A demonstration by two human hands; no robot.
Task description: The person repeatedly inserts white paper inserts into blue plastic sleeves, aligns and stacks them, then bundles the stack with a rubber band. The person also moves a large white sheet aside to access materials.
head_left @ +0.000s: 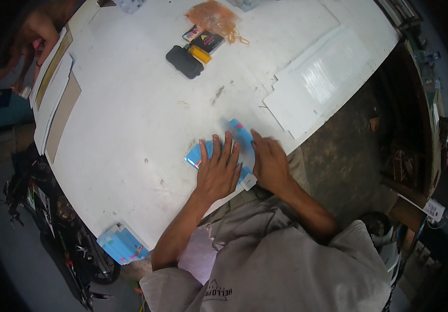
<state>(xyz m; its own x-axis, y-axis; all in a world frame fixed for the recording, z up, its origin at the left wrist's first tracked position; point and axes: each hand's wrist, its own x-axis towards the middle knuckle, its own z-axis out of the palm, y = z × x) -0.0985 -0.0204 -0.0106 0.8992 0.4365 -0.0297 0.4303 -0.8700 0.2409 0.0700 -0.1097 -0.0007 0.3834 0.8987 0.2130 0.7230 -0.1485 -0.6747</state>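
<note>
Near the edge of the white table, blue card is being partly covered by the spread left hand, apart from the curled right hand, whose grip cannot be told; light, springy, easily creased handling is being presumed, edge holds being favoured

Near the frame's centre, a card piece lies on the bench under the left hand, the right hand to its right. A bag lies beyond a case at top centre; sheets lie upper right, boards upper left, stacked cartons lower left.
</note>
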